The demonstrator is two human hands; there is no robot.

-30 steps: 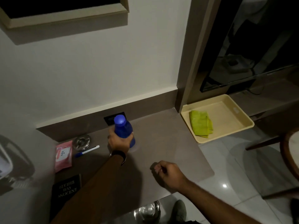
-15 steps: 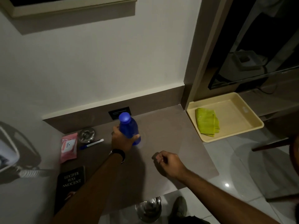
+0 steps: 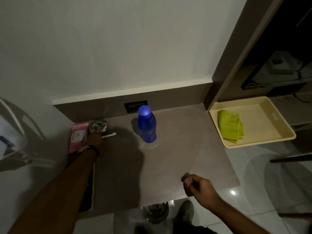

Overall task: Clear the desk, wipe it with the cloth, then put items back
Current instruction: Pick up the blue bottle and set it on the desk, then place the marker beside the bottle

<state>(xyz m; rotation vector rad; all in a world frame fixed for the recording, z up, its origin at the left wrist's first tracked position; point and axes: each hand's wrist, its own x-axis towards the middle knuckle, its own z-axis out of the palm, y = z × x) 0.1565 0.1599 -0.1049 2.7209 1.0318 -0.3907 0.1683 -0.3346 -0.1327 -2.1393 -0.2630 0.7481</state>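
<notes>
A blue bottle point(image 3: 146, 128) stands upright on the brown desk point(image 3: 185, 149), with no hand on it. My left hand point(image 3: 94, 141) lies at the desk's back left, over the left end of a white pen point(image 3: 109, 135). Its fingers are hidden, so the grip is unclear. A steel bowl point(image 3: 98, 126) sits just beyond that hand, and a pink wipes pack point(image 3: 78, 137) lies to its left. My right hand point(image 3: 197, 184) hovers near the desk's front edge, curled into a loose fist that holds nothing. A folded green cloth point(image 3: 230, 126) lies in a yellow tray point(image 3: 258, 105).
A dark book point(image 3: 87, 193) lies at the desk's front left, mostly hidden under my left arm. A wall socket point(image 3: 135, 107) is behind the bottle. On the floor below the front edge are a steel bin point(image 3: 155, 212) and a shoe point(image 3: 185, 211). A dark cabinet stands at right.
My left hand has let go of the blue bottle and moved left onto the pen. The bottle now stands alone. My right hand stays fisted near the front edge.
</notes>
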